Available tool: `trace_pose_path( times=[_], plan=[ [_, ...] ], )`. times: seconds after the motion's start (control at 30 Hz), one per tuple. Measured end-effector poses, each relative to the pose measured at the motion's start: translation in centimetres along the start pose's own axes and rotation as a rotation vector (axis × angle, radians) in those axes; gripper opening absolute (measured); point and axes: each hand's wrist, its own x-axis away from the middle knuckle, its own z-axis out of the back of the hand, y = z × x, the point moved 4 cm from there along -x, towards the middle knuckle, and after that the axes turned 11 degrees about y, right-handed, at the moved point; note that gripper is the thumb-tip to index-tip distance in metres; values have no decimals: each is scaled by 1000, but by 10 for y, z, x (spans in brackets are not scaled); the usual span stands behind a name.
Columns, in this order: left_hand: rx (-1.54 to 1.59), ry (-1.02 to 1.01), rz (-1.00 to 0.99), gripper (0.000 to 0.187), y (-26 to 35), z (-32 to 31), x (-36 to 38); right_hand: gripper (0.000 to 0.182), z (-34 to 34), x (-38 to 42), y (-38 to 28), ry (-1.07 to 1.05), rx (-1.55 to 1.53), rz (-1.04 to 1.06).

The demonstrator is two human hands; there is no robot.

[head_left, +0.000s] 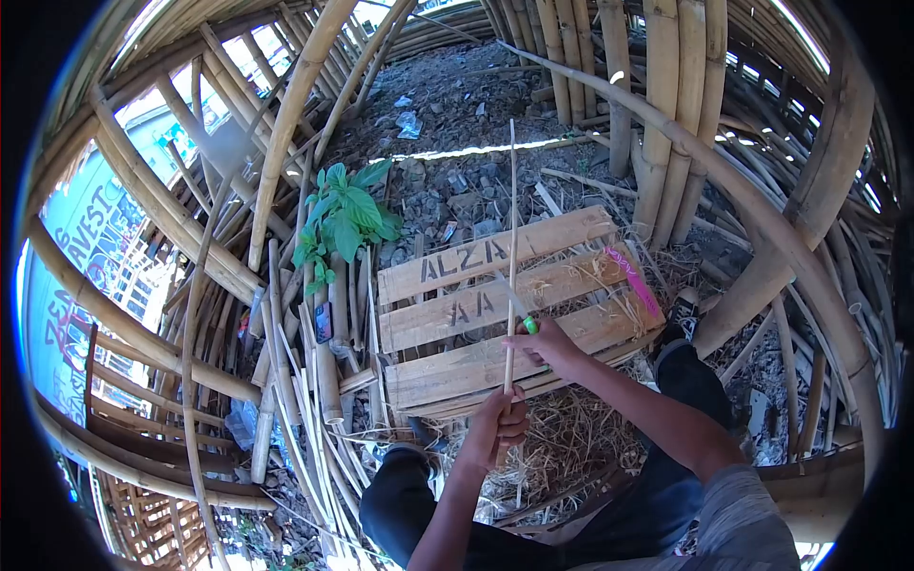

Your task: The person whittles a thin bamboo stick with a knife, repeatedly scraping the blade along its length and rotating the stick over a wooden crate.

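Observation:
A thin bamboo strip stands nearly upright in front of me. My left hand is closed around its lower part. Just above and to the right, my right hand grips a knife with a green handle, its thin blade pointing up and left against the strip. Behind both hands lies a slatted wooden crate with black lettering and a pink mark at its right end. Straw and shavings cover the ground between my legs.
Split bamboo strips lie at the left beside a green leafy plant. Thick bamboo poles rise at the back right, and a long curved pole arches along the right. My shoe is near the crate's right end.

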Motion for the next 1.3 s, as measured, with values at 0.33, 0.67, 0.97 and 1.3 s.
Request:
trace_pose_path(
  times=[0.33, 0.67, 0.97, 1.3],
  plan=[
    [-187, 177, -41, 22, -7, 14, 9, 34, 11, 19, -4, 9, 792, 392],
    [-586, 377, -364, 16, -5, 22, 1, 26, -23, 42, 18, -185, 1190, 632],
    [-1122, 460, -660, 15, 11, 3, 21, 23, 15, 4, -9, 333, 1208, 579],
    [-1200, 445, -773, 15, 15, -1, 28, 25, -1, 14, -9, 192, 1245, 689]
  ],
)
